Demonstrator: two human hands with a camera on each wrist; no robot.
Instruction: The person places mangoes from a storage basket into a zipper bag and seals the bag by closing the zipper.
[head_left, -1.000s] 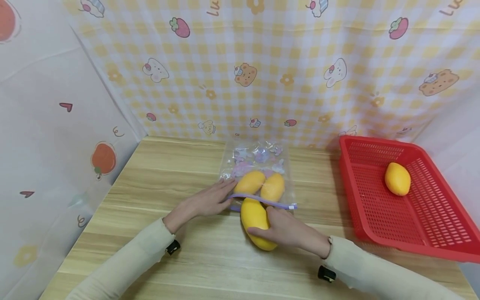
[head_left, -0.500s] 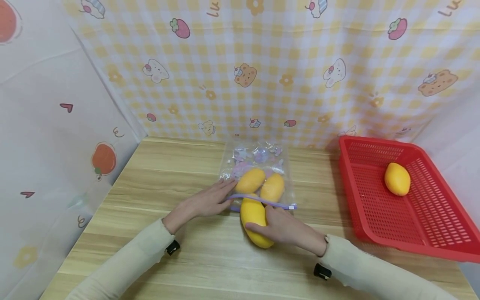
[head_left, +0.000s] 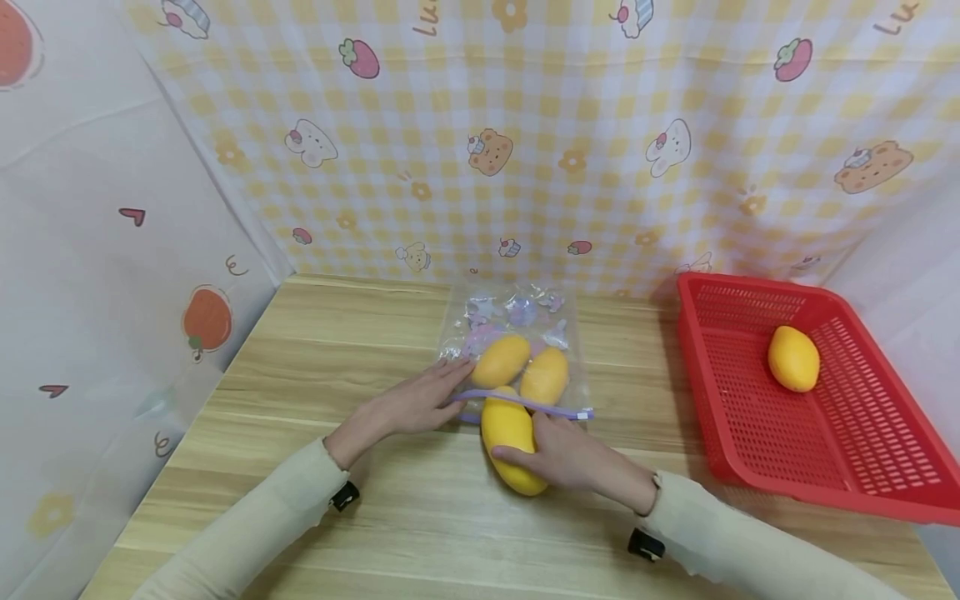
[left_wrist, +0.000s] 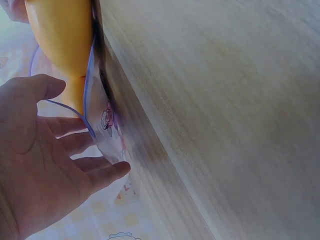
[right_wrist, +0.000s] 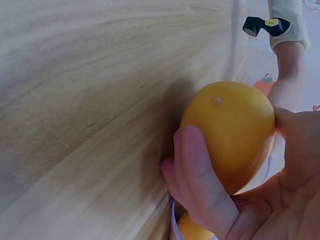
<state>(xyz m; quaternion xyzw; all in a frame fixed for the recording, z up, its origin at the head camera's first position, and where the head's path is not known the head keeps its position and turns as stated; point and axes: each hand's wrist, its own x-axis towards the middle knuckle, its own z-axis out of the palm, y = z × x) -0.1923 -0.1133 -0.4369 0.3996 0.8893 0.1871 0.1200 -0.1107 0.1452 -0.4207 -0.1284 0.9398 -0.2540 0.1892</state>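
A clear zip bag (head_left: 517, 310) with a purple zip edge and pastel prints lies flat on the table. Two mangoes, one on the left (head_left: 501, 361) and one on the right (head_left: 545, 379), are inside it. My right hand (head_left: 576, 454) grips a third mango (head_left: 507, 433) by its sides, thumb toward me; its far end is under the upper zip edge, in the bag's mouth. My left hand (head_left: 414, 406) lies at the bag's left edge with fingers extended. In the left wrist view, its fingers touch the bag's purple edge (left_wrist: 86, 95) and the thumb stands apart.
A red plastic basket (head_left: 712, 417) stands on the right of the wooden table (head_left: 360, 533), with one mango (head_left: 795, 358) in it. A yellow-checked cloth (head_left: 420, 100) hangs behind the table, and a white printed cloth (head_left: 82, 292) covers the left side.
My right hand has pushed its mango slightly farther into the bag. The left mango inside has shifted a little away from me. My left hand has stayed in place.
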